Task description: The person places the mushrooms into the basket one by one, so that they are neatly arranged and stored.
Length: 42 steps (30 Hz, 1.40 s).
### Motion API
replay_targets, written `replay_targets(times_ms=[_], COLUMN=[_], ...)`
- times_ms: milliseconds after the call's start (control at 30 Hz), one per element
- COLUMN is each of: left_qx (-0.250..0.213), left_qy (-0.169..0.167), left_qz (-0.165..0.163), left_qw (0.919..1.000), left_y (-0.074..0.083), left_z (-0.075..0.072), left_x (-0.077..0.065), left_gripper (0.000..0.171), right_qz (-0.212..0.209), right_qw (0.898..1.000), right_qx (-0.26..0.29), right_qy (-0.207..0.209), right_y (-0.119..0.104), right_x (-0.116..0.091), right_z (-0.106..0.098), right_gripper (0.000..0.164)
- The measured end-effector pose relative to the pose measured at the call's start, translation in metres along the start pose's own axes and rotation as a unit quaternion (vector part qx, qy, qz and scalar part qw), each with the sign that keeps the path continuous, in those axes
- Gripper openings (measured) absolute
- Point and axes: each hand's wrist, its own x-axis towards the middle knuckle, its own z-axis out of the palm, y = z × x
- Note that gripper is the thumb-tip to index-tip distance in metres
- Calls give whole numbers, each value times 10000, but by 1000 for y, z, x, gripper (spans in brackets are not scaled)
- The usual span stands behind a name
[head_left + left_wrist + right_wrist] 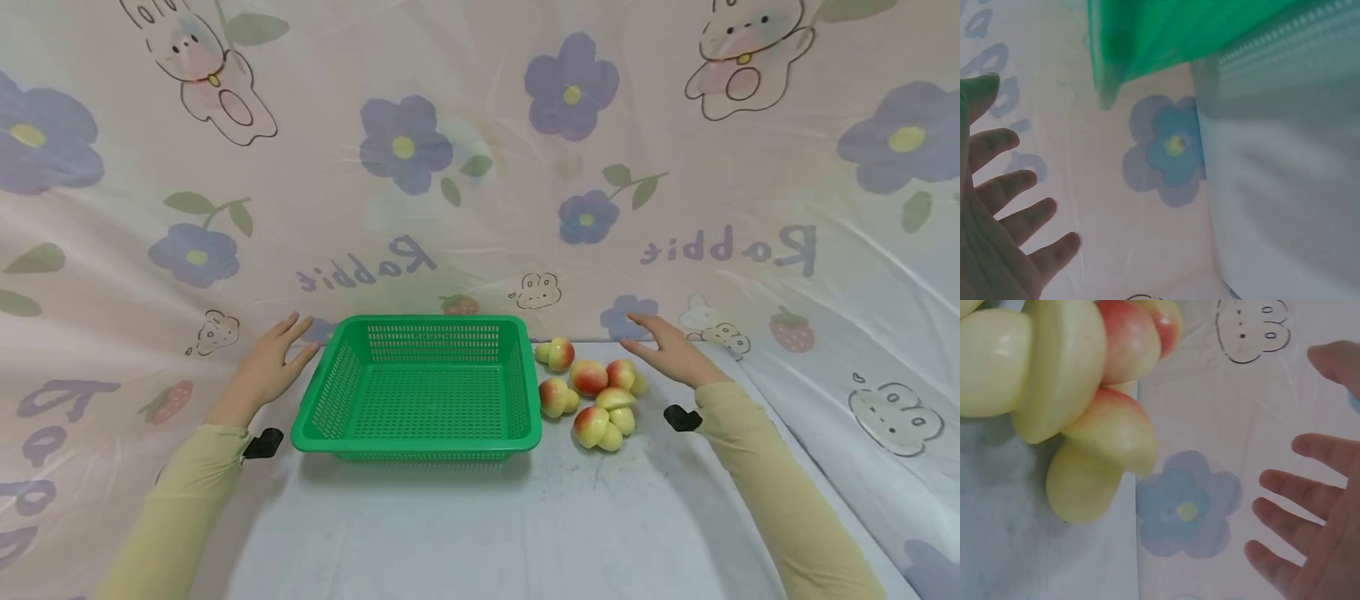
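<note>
We have both hands raised with fingers spread, neither holding anything. Left hand (262,367) sits just off the left side of the green basket (427,447), thumb toward it. Right hand (671,348) hangs right of the fruit pieces (589,378), fingertips pointing in toward them. Sleeves (780,483) run to both wrists, each with a black wrist unit (682,417) on its inner side.

Basket and fruit sit on the white surface (420,533); fruit is clustered just right of the basket, so the basket stands between left hand and fruit. Printed cloth (480,217) hangs behind.

Wrist views show us each hand's fingers separately; head view overlaps them. Right wrist view shows a pale crescent-shaped piece close up. Only head view gives us basket and fruit together.
</note>
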Motion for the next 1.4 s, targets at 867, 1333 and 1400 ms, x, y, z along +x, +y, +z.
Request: replay_targets(times_ms=[867,1333,1400], left_qx=[-2466,-3088,-3167], left_qy=[-1161,-1290,-1265], left_qz=[-735,-1080,-1080], left_qw=[9593,9361,9338], left_y=[8,3,4], left_z=[11,20,21], left_x=[-16,-22,-23], left_gripper=[65,58,58], right_qz=[638,700,731], right_qw=[9857,9770,9754], right_qx=[1354,1717,1784], right_qy=[-780,-1050,-1068], right_y=[15,32,34], right_x=[-16,-21,-21], right_z=[17,33,33], right_gripper=[64,53,54])
